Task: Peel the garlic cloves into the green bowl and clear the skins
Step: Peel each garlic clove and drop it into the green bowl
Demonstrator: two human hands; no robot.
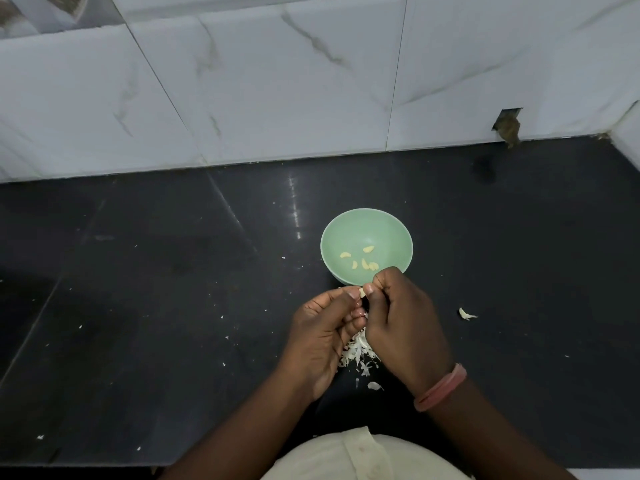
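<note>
Bowl point(366, 246) on the tabletop point(138, 271), before the wall point(277, 81); peeled cloves point(358, 259) inside it. Left hand point(320, 336) and right hand point(403, 327) side by side just in front of the bowl. Heap of skins point(358, 353) on the tabletop beneath the hands. One loose clove point(465, 313) to their right, well apart.

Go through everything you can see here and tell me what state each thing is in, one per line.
Green bowl: upright, holding a few peeled cloves.
Clove: pinched between both thumbs, being peeled.
Left hand: gripping the clove.
Right hand: gripping the clove.
Skins: piled loose on the counter under the hands.
Stray piece: lying alone, right of the hands.
</note>
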